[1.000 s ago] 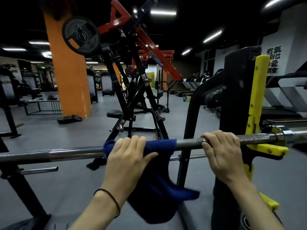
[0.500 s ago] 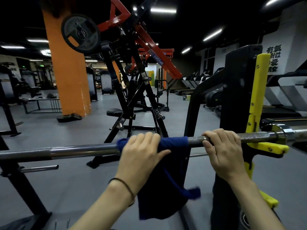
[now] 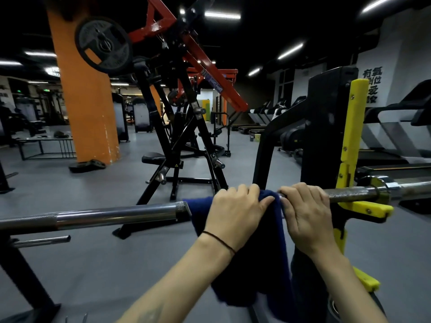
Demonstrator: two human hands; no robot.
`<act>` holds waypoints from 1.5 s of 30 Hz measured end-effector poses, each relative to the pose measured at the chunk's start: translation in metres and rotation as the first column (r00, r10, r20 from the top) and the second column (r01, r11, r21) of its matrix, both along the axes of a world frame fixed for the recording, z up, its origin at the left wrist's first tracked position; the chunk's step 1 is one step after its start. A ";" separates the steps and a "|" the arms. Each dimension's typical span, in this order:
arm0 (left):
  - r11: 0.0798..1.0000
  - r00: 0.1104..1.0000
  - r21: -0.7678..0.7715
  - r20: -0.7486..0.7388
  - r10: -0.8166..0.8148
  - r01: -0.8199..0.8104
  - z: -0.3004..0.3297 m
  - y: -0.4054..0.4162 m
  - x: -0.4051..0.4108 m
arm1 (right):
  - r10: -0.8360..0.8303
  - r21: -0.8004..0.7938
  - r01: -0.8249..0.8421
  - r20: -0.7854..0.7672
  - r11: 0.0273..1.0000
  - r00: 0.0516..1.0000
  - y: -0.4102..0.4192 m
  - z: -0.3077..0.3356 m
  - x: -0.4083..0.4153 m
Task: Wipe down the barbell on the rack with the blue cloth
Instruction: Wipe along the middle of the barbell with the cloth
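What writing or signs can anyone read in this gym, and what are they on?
"有氧" over further black characters too blurred to read: white wall at right.
Label on the red beam: blurred.
Raised lettering on the weight plate: illegible.
Green ceiling signs: too small.

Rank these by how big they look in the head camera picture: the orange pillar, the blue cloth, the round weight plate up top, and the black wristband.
1. orange pillar
2. blue cloth, though it looks big partly because it is near
3. weight plate
4. wristband
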State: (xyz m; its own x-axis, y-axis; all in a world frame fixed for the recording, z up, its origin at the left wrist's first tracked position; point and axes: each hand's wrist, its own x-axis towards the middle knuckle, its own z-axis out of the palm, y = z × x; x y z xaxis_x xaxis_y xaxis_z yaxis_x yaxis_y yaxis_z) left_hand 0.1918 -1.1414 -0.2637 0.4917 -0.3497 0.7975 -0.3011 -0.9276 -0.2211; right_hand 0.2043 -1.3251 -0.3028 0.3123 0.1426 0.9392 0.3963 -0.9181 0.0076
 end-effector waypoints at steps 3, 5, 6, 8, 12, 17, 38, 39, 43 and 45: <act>1.000 0.999 0.007 0.034 0.019 -0.020 0.002 0.033 -0.007 | 0.009 0.003 -0.009 0.011 1.000 1.000 0.002 0.001 -0.001; 0.999 0.999 0.004 0.007 0.038 -0.038 0.006 0.052 -0.014 | 0.003 0.003 -0.003 0.009 1.000 1.000 0.002 0.000 -0.001; 0.998 0.998 -0.005 -0.005 0.064 -0.064 0.006 0.062 -0.017 | 0.001 0.008 -0.002 0.011 1.000 1.000 0.003 -0.001 0.000; 0.992 0.991 -0.029 -0.058 0.125 -0.126 0.010 0.079 -0.024 | 0.006 0.025 -0.006 0.016 1.000 1.000 0.003 -0.002 0.001; 0.968 0.978 0.155 -0.035 0.205 -0.197 0.019 0.060 -0.027 | -0.005 0.086 0.003 0.022 0.996 1.000 0.012 -0.003 0.004; 0.976 0.969 0.023 -0.115 0.217 -0.216 0.020 -0.017 -0.008 | -0.028 0.073 0.027 0.013 0.997 1.000 0.009 -0.004 0.004; 0.998 0.990 0.032 0.135 -0.051 0.047 -0.019 0.073 -0.044 | -0.021 0.100 0.022 -0.013 0.995 1.000 0.012 -0.003 0.001; 0.996 0.988 0.000 0.131 -0.087 0.088 -0.023 0.058 -0.042 | -0.025 0.095 0.026 -0.020 0.995 1.000 0.011 -0.003 0.001; 0.996 1.000 -0.088 -0.004 0.000 0.000 -0.033 0.009 -0.032 | -0.043 0.110 0.045 -0.020 0.993 0.999 0.014 -0.003 0.001; 0.999 0.998 -0.033 -0.053 0.024 -0.026 -0.032 -0.003 -0.029 | -0.046 0.104 0.047 -0.011 0.993 0.999 0.013 -0.002 0.001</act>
